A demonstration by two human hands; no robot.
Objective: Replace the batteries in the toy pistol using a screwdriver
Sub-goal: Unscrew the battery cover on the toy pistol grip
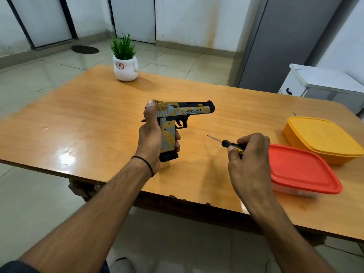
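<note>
On the far left part of the wooden table (69,119) stands a white pot with a green plant (126,67), well apart from the hands. To the right of it, near the middle of the table, the left hand (152,138) grasps the toy pistol (177,113) by its handle. The fingers go round the far side and are mostly hidden, only their tips show on the right of the handle, and the thumb is stretched up along the back end of the slide. The pistol stands upright with the barrel pointing to the right. Its dark bottom part comes out below the hand, and I cannot tell if it touches the table. The small print on the slide is hard to read. A thin black band (144,162) is on the left wrist. Further right, the screwdriver (230,143) points left and a little far, its thin tip apart from the pistol. Most of its black and yellow handle is hidden inside the right hand (250,154), which is closed around it with the thumb on top. This hand covers the left edge of a box with a red lid (301,170). Just behind it lies a yellow box (323,138), cut off by the right border. Both lids hide what is inside.
</note>
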